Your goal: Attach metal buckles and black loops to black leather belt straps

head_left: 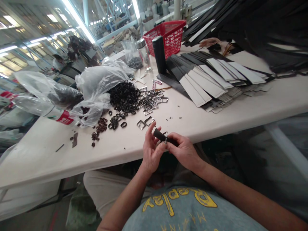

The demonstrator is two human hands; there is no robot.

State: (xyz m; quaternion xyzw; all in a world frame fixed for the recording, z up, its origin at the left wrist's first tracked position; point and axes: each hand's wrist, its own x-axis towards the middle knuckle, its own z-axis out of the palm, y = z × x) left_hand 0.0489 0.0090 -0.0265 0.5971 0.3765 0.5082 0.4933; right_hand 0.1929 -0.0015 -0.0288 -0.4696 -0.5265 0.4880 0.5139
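Observation:
Close to the table's front edge, a dark belt strap [158, 134] passes through a metal buckle [166, 137] between my two hands. My left hand [152, 152] grips the buckle, with the thumb pressed near its lower side and fingers behind the strap. On the other side, my right hand [184, 150] pinches the strap where it runs into the fingers. Two loose buckles [145, 123] lie just beyond my left fingertips. Behind them is a heap of metal buckles [151, 100], beside a larger pile of black belt loops [125, 98].
Brown loops [101, 125] lie to the left, near plastic bags [101, 78] and a tilted plastic bottle [43, 109]. Stacked dark straps with pale ends [199, 85] cover the right side. A black flask [159, 54], glass bottle [143, 56] and red basket [173, 38] stand behind.

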